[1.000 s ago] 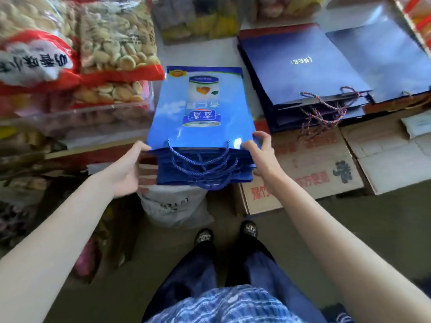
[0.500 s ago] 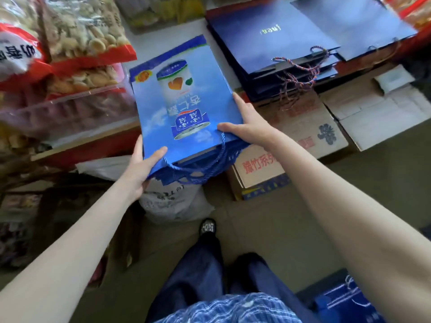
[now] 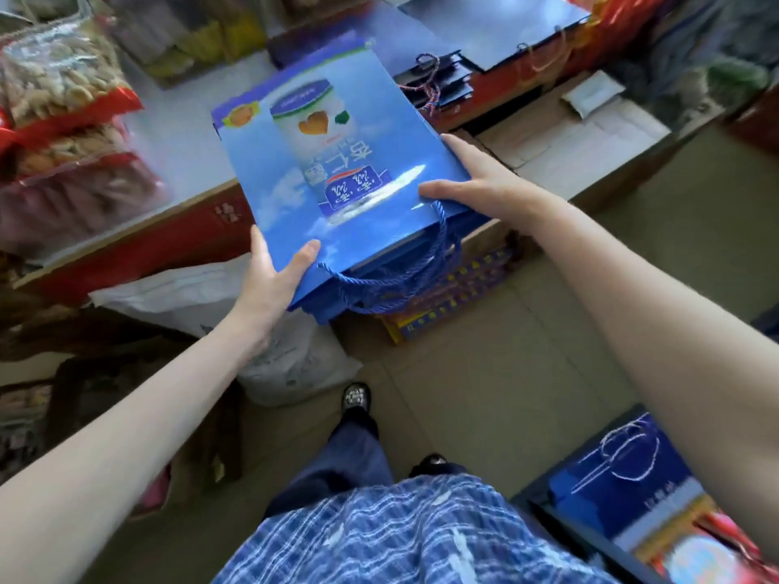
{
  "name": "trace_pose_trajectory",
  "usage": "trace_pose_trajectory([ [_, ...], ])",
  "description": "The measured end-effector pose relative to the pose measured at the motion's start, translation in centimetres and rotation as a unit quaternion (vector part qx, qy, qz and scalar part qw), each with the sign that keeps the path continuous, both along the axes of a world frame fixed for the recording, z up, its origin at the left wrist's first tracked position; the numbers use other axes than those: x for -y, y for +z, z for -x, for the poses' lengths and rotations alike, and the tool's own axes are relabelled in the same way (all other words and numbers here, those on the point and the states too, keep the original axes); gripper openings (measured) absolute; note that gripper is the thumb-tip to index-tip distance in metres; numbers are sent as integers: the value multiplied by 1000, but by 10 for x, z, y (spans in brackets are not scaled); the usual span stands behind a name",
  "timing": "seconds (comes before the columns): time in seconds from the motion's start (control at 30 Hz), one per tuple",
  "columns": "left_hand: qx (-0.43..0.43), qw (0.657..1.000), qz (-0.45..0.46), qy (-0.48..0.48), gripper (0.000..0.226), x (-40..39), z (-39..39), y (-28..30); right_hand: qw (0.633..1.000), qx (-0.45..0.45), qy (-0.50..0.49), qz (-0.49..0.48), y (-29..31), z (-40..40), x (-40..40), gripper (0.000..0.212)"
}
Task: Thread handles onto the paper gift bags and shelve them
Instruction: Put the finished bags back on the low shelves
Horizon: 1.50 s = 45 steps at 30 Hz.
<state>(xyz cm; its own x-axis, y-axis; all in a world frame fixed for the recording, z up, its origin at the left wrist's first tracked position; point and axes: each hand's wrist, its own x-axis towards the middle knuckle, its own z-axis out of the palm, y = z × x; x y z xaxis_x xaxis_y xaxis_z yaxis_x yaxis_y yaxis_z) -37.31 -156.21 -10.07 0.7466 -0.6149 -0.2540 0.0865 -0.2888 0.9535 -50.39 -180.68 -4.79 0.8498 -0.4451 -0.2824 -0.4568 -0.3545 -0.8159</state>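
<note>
Stack of flat blue paper gift bags [image 3: 337,170], printed side up, blue rope handles [image 3: 392,280] threaded and hanging from the near edge. The stack lies askew over the front edge of the worktop [image 3: 177,132], its near corner overhanging the floor, between the bagged snacks [image 3: 59,78] on the left and the dark navy gift bags [image 3: 484,31] at the rear right.

Change: a second ago the stack sat square to the worktop edge with one hand at each near corner. It has since been turned, far end swung right and near end left, and it reaches further over the worktop. This suggests the shelving step is under way for this batch, with final alignment not yet done.

Left hand [image 3: 274,284]: grips the near left corner, thumb on top of the uppermost bag, fingers underneath and mostly hidden. Right hand [image 3: 484,183]: lies along the right edge of the stack, fingers extended nearly flat, thumb pressing the top face beside the handle hole; whether any fingers hook beneath cannot be seen.

Surroundings: flattened cardboard boxes [image 3: 590,132] right of the stack; a white sack [image 3: 219,305] on the floor below; more blue bags [image 3: 624,478] at lower right.
</note>
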Motion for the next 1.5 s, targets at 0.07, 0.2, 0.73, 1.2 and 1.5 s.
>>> trace_pose_trajectory([
  [0.07, 5, 999, -15, -31, 98, 16, 28, -7, 999, -16, -23, -35, 0, 44, 8, 60],
  [0.2, -9, 991, -50, -126, 82, 71, 96, -17, 985, -49, -141, -83, -16, 153, 26, 54],
  [0.73, -35, 753, -174, -634, 86, 449, 271, -96, 695, 67, -660, -277, -171, 395, 101, 93],
  [1.2, 25, 500, -209, -840, 130, 773, 503, -306, 381, 163, -893, -173, -378, 472, 284, 63],
  [1.5, 26, 407, -142, -902, 109, 848, 656, -484, 229, 142, -957, -109, -545, 553, 351, 82],
])
